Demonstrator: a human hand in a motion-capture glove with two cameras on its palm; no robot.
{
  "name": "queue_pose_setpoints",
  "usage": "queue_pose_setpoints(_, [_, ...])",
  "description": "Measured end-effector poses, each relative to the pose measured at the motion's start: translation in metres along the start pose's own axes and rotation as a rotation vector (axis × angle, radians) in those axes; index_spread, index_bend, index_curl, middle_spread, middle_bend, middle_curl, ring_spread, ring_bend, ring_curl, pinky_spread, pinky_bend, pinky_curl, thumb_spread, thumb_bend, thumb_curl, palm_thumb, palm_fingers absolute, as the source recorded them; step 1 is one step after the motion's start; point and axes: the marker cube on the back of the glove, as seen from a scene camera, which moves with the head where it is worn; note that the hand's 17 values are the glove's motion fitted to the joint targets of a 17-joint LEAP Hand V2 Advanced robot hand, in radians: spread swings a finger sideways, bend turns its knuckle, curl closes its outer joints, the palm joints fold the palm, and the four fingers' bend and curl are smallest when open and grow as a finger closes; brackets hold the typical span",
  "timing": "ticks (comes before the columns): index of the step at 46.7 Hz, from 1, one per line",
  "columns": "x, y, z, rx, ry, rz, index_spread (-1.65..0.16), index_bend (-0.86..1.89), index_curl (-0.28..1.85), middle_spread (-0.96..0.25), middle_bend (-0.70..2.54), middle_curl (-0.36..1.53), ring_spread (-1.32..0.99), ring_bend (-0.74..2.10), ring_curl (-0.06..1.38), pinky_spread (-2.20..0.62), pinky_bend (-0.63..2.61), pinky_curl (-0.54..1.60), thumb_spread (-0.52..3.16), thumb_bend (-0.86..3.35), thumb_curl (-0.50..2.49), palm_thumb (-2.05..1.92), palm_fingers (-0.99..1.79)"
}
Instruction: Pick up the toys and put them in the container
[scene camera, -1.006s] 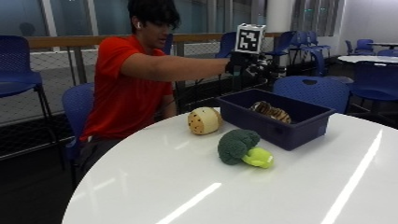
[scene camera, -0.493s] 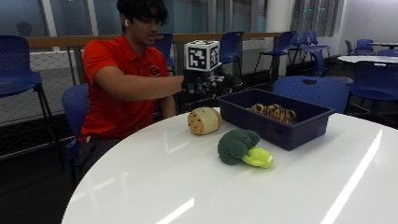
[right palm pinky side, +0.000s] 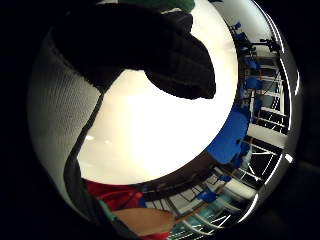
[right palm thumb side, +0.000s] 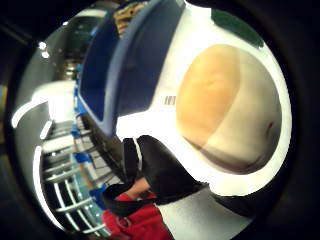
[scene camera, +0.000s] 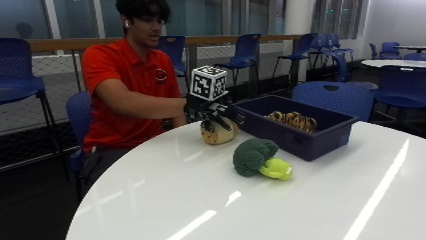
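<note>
Tan round toy (scene camera: 219, 133) sits on the white tabletop (scene camera: 200, 200) just beside the blue container (scene camera: 296, 127), gloved right hand (scene camera: 212, 114) over it with fingers spread downward, likely about to grasp; broccoli toy (scene camera: 259, 159) lies further right, one toy already binned; no legible writing.

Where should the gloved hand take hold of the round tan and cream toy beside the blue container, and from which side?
Probably from above, fingers spanning the rounded body of the tan and cream toy across its middle. It sits on the white table with its top free, the blue container stands close on one side, and the gloved right hand is directly over it.
</note>
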Motion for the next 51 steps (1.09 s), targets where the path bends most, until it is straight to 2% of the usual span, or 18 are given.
queue_pose_setpoints(18, [-0.010, -0.011, 0.021, -0.015, 0.039, -0.007, -0.36, 0.22, 0.27, -0.06, 0.14, 0.26, 0.07, 0.23, 0.27, 0.12, 1.15, 0.35, 1.02, -0.05, 0.23, -0.05, 0.00])
queue_pose_setpoints(30, [-0.011, -0.020, 0.037, -0.097, 0.045, -0.009, -0.38, 0.20, 0.31, -0.07, 0.14, 0.25, 0.06, 0.28, 0.29, 0.08, 1.24, 0.36, 1.09, -0.01, 0.26, 0.03, 0.03])
queue_pose_setpoints(44, [-0.017, -0.022, 0.037, -0.147, 0.122, -0.018, -0.40, 0.16, 0.30, -0.08, 0.20, 0.26, -0.06, 0.60, 0.37, -0.02, 1.19, 0.34, 1.20, 0.03, 0.31, 0.19, 0.17])
queue_pose_setpoints(51, [-0.017, -0.020, 0.037, -0.118, 0.106, -0.032, -0.40, 0.16, 0.30, -0.14, 0.27, 0.29, -0.18, 0.71, 0.40, -0.11, 1.10, 0.31, 1.26, 0.04, 0.34, 0.25, 0.29])
